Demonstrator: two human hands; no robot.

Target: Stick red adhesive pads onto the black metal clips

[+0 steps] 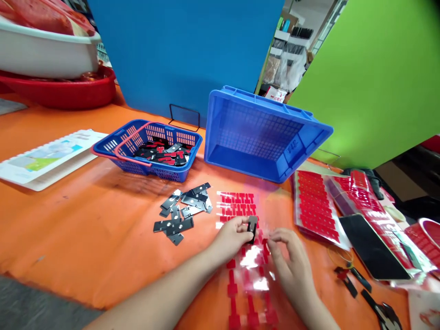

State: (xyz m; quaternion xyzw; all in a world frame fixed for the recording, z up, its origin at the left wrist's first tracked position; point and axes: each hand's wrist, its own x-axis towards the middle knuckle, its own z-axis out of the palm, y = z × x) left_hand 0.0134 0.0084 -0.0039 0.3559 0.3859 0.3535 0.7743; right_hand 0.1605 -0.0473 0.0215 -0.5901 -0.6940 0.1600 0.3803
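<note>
An orange work table before blue and green partition boards, both hands at a clear sheet of red T-shaped adhesive tabs.

The left hand pinches a small black flat metal plate upright over the sheet; the right hand has its fingertips curled at the sheet's edge, seemingly on a tab, though blur hides the grip. The plate looks light, stiff and thin, best held by its edges. More loose plates lie left. A blue mesh basket holds plates with red tabs; the tipped blue plastic crate shows nothing inside.
</note>
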